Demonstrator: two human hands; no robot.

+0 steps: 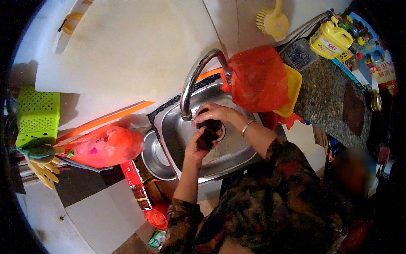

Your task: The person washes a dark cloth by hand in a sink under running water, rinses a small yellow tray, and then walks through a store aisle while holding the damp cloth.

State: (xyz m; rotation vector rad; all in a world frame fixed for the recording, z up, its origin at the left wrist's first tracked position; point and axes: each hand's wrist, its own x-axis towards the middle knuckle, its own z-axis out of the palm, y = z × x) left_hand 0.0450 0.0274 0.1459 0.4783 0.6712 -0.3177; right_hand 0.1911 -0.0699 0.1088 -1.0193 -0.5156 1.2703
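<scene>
Over the steel sink (173, 144), both hands are closed around something dark and rounded (208, 137), almost black, whose kind I cannot make out. It shows as two dark lumps, and I cannot tell whether they are one piece. My left hand (196, 146) grips it from below left. My right hand (215, 112), with a bracelet (248, 127) at the wrist, curls over its upper side. The curved chrome faucet (195, 76) ends just beside the right fingers. Part of the drain shows behind the hands.
Right of the faucet, a red plastic bag (260, 78) hangs before a yellow tray (294, 91). A steel basin (154, 152) stands left of the sink, near a filled red bag (110, 146). A yellow jug (330, 40) stands at the far right. A brush (275, 21) hangs on the wall.
</scene>
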